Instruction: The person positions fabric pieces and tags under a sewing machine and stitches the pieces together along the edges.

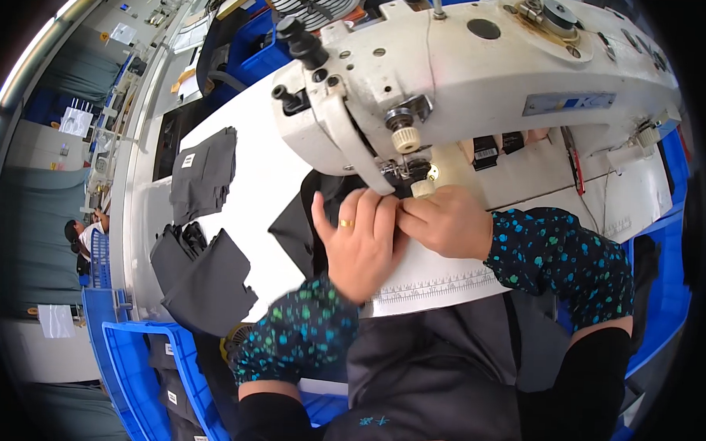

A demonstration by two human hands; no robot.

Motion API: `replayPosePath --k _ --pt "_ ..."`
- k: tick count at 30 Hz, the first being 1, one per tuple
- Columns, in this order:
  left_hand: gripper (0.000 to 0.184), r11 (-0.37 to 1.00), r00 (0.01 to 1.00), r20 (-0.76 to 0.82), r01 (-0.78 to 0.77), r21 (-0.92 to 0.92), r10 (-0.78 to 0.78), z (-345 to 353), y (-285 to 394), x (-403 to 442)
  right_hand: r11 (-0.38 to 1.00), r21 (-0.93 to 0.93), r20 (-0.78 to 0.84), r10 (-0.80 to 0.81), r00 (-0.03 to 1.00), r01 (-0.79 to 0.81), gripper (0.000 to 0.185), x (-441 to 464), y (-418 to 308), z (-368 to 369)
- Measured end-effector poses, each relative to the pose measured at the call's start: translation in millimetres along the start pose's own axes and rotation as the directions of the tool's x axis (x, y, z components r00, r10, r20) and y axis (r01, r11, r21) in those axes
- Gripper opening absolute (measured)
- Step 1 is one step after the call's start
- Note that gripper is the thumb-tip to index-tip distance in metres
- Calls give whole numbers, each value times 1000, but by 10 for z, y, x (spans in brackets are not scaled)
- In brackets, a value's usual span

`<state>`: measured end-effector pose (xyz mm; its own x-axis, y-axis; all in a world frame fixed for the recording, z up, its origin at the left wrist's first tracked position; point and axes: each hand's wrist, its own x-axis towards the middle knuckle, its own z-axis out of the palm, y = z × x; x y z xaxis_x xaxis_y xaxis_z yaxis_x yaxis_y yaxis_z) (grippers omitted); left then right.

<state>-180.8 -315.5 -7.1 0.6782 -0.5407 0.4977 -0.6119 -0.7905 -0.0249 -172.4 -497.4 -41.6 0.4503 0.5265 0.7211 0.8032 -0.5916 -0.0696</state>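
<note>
A white sewing machine (pixel 467 77) stands over the table, its needle and presser foot area (pixel 405 169) just beyond my fingertips. Dark fabric (pixel 294 226) lies under the foot and spreads out to the left. My left hand (pixel 360 240), with a ring on one finger, rests on this fabric with its fingers stretched toward the foot. Close beside it, my right hand (pixel 450 224) has its fingers curled in a pinch at the fabric's edge by the needle. The pinched part itself is mostly covered by the fingers.
Stacked dark fabric pieces (pixel 203 176) and a looser pile (pixel 203 281) lie on the left of the table. A printed ruler (pixel 436 288) runs along the front edge. A red-handled tool (pixel 576 166) lies at right. Blue bins (pixel 116 337) flank the table; a person (pixel 84 234) sits far left.
</note>
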Motion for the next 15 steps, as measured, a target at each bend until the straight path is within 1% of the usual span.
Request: replayPosePath --k 1,2,4,5,7,8,9,10,11,12,14,15 --pt "29 1000 1000 1 -19 -2 19 51 -75 52 1000 -2 -22 17 1000 -17 10 8 4 -19" --pt "21 991 991 -58 -112 78 117 128 -170 90 999 -4 -46 37 998 -37 10 18 -1 -31" --pt "13 962 951 -146 -263 80 272 173 -335 164 999 -18 -75 41 996 -43 10 40 -2 -39" --pt "13 961 950 -149 -264 82 274 159 -370 165 998 -36 -103 49 993 -53 10 50 4 -46" --pt "13 928 893 -257 -369 47 369 146 -413 183 999 -37 -94 34 995 -38 11 39 13 -46" --pt "13 927 892 -259 -373 44 371 128 -427 171 999 -33 -82 24 996 -27 12 21 9 -38" --pt "12 932 914 -185 -362 28 361 96 -431 133 999 -36 -81 26 996 -29 12 3 4 -30" --pt "12 938 932 -107 -348 13 347 65 -422 87 998 -57 -13 -7 1000 6 14 -14 -11 -17" --pt "14 945 945 25 -325 -31 325 35 -406 51 996 -74 55 -39 998 43 16 -23 -35 -9" --pt "18 957 946 146 -280 -80 289 13 -369 -2 997 -72 54 -38 998 42 16 -28 -81 -19" --pt "24 975 946 237 -210 -80 223 -147 -284 -50 974 -211 208 -39 977 83 18 -16 -180 -87" --pt "24 974 945 238 -210 -81 223 -226 -270 -16 974 -211 208 -38 977 82 18 -17 -196 -106"
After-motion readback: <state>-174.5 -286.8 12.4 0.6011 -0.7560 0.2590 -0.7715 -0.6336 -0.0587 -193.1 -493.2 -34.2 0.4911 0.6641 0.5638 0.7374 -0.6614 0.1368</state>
